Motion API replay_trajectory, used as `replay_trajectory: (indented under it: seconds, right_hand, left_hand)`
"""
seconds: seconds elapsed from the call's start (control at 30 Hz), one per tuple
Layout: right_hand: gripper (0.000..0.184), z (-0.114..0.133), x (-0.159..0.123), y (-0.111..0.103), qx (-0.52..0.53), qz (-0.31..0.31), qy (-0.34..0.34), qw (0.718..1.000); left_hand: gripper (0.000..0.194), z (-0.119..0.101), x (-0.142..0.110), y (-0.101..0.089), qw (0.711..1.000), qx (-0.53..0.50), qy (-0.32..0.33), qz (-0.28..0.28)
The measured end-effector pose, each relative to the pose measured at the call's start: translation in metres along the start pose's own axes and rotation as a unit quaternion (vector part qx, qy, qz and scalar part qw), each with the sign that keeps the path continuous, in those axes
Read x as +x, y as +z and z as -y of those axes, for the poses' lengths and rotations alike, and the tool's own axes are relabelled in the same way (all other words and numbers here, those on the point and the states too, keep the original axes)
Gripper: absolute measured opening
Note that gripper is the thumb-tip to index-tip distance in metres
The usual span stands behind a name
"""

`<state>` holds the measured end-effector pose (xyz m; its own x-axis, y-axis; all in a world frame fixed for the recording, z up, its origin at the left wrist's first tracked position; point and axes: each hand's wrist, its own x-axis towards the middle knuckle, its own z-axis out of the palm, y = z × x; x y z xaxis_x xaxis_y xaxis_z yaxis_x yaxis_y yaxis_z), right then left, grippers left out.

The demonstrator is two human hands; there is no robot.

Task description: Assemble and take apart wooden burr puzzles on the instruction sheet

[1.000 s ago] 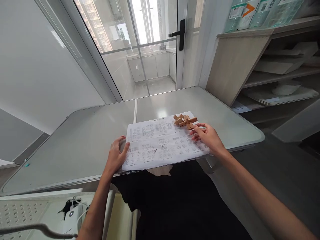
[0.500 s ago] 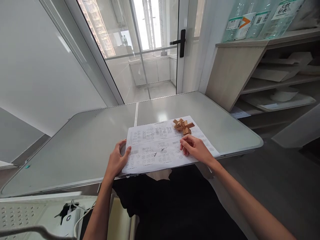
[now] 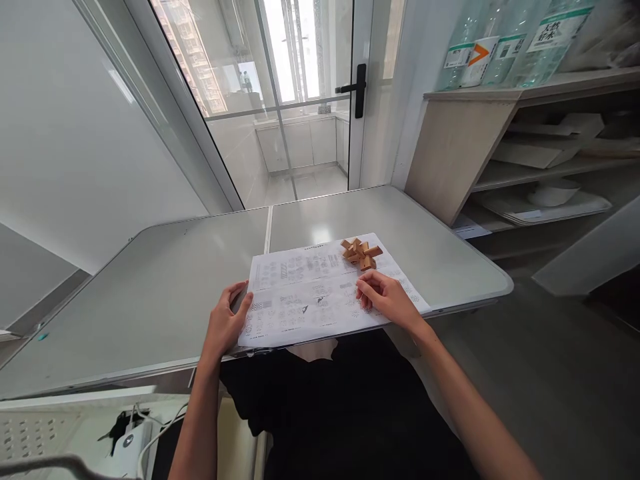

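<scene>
- Wooden puzzle point(image 3: 361, 254) lies on printed sheet point(image 3: 300, 310), just beyond your right hand point(image 3: 384, 298); its fingers are curled, I cannot tell if holding something.
- Your left hand point(image 3: 227, 320), half open, has thumb on sheet's edge.
- Bottles point(image 3: 505, 53) bear Chinese characters, orange arrow.

Across the middle of the frame, a table point(image 3: 150, 287). On it, a little below the centre, a paper point(image 3: 290, 283); on the upper right part of this paper, a puzzle point(image 3: 361, 254). Behind the table, at the upper centre, a door point(image 3: 355, 143); to the left of it, a wall point(image 3: 75, 120). At the upper right, a shelf point(image 3: 457, 147), with bottles point(image 3: 505, 57) on top and, lower inside, a bowl point(image 3: 553, 193) on a tray point(image 3: 577, 208). At the lower left, before the table, a basket point(image 3: 30, 430) with a device point(image 3: 131, 450) inside.
</scene>
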<state>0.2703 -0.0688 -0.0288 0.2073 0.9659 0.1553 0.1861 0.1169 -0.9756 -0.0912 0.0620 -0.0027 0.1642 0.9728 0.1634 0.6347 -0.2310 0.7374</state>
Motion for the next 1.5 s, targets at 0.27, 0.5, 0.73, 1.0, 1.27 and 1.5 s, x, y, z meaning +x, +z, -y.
replay_trajectory:
  seconds: [0.27,0.5,0.73,1.0,1.27,1.5]
  right_hand:
    - [0.042,-0.002,0.000,0.001,-0.008,-0.006,-0.004,1.000]
    - [0.038,-0.003,0.000,0.002,-0.022,-0.008,-0.007,1.000]
    - [0.039,0.002,-0.001,0.002,-0.027,-0.008,0.003,1.000]
    - [0.039,0.001,-0.001,0.001,-0.037,-0.001,-0.004,0.999]
    - [0.040,0.002,-0.001,0.000,-0.046,0.004,-0.001,0.999]
    - [0.042,0.003,-0.001,0.001,-0.056,0.004,0.005,0.998]
  left_hand:
    - [0.048,0.007,0.002,0.000,1.000,-0.017,0.007,-0.003]
    - [0.047,0.007,0.003,0.001,1.000,-0.024,0.013,-0.002]
    - [0.046,0.002,0.000,0.000,0.999,-0.031,0.006,0.006]
    - [0.044,-0.001,-0.001,0.001,0.999,-0.034,0.002,-0.004]
    - [0.043,-0.004,-0.001,0.002,0.999,-0.043,0.008,-0.009]
    - [0.043,0.004,0.001,0.002,0.999,-0.033,0.015,-0.010]
